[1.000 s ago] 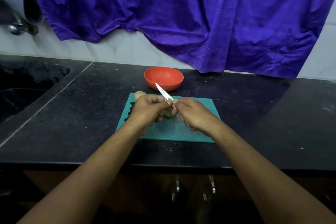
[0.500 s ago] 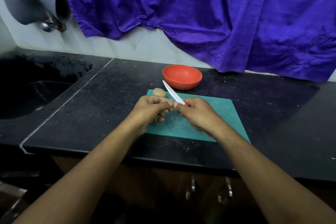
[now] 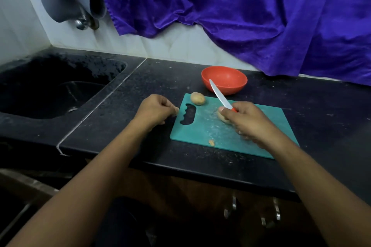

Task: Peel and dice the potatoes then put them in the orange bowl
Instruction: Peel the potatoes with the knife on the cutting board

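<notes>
Potato scrap (image 3: 211, 142) lies nearest, on the front of the green cutting board (image 3: 200, 132). Beyond it the right hand (image 3: 249, 122) grips a knife (image 3: 220, 96), blade pointing away, with a half-hidden potato (image 3: 220, 116) under its fingers. The left hand (image 3: 154, 109), just off the board's left edge, pinches a small pale piece (image 3: 176, 110). A whole potato (image 3: 197, 98) sits at the board's far left corner; the orange bowl (image 3: 239, 86) stands just behind.

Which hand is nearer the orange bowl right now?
Right. The right hand, gripping the knife, is over the cutting board just in front of the orange bowl; the left hand, pinching a peel scrap, is off the board's left edge, farther away.
</notes>
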`<act>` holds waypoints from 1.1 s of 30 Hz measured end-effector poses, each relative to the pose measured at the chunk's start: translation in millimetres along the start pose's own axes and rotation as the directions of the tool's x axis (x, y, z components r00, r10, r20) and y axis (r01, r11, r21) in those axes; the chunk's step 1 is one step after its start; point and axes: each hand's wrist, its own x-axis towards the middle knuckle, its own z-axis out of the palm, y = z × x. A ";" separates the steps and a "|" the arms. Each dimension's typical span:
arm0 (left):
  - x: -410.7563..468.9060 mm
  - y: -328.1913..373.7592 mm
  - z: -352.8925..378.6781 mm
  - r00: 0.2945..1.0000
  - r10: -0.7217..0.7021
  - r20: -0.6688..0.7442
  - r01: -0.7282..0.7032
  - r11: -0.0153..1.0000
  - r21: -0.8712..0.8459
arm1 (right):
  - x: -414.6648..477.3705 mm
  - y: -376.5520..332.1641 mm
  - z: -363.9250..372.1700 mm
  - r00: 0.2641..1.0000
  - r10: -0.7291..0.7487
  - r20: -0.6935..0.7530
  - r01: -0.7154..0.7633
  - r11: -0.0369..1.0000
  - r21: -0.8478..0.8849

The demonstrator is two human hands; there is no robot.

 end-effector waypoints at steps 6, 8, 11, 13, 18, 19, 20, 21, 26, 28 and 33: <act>10.9 -9.0 -9.3 0.994 -0.028 -0.107 0.056 0.961 0.270 | -1.0 1.8 -3.3 1.000 -0.003 0.012 0.002 0.999 0.054; 9.5 -8.4 -8.9 0.989 0.009 -0.148 0.031 0.964 0.263 | -0.7 2.8 -6.0 1.000 0.013 0.005 -0.013 0.999 0.047; -1.5 1.7 -6.4 0.976 0.159 -0.146 -0.127 0.970 0.208 | 0.3 5.7 -11.5 0.999 0.035 -0.020 -0.034 0.998 0.044; -13.0 13.0 -2.2 0.964 0.264 -0.012 -0.259 0.953 0.159 | 0.0 6.2 -14.9 0.999 0.043 -0.026 -0.042 0.998 0.044; -38.6 31.2 19.4 0.789 0.360 0.498 -0.471 0.875 0.113 | -2.4 6.7 -17.7 0.998 0.060 -0.034 -0.058 0.997 0.052; -41.0 32.3 24.8 0.761 0.344 0.551 -0.478 0.870 0.117 | -3.8 7.3 -18.6 0.997 0.063 -0.037 -0.061 0.997 0.051; -42.4 32.9 28.9 0.743 0.328 0.584 -0.474 0.873 0.113 | -4.9 7.7 -19.3 0.997 0.063 -0.035 -0.061 0.997 0.049; -42.7 33.3 32.9 0.733 0.319 0.601 -0.470 0.876 0.108 | -6.3 8.9 -21.2 0.998 0.061 -0.036 -0.059 0.997 0.048; -41.4 38.0 41.9 0.731 0.322 0.602 -0.528 0.825 0.200 | -9.2 14.8 -30.3 0.997 0.072 -0.037 -0.070 0.996 0.059; -41.3 39.1 43.1 0.728 0.315 0.608 -0.528 0.824 0.204 | -9.9 15.1 -31.4 0.996 0.080 -0.041 -0.077 0.995 0.067; -40.9 35.7 38.3 0.754 0.312 0.579 -0.478 0.864 0.157 | -11.3 16.0 -30.7 0.997 0.078 -0.027 -0.076 0.994 0.082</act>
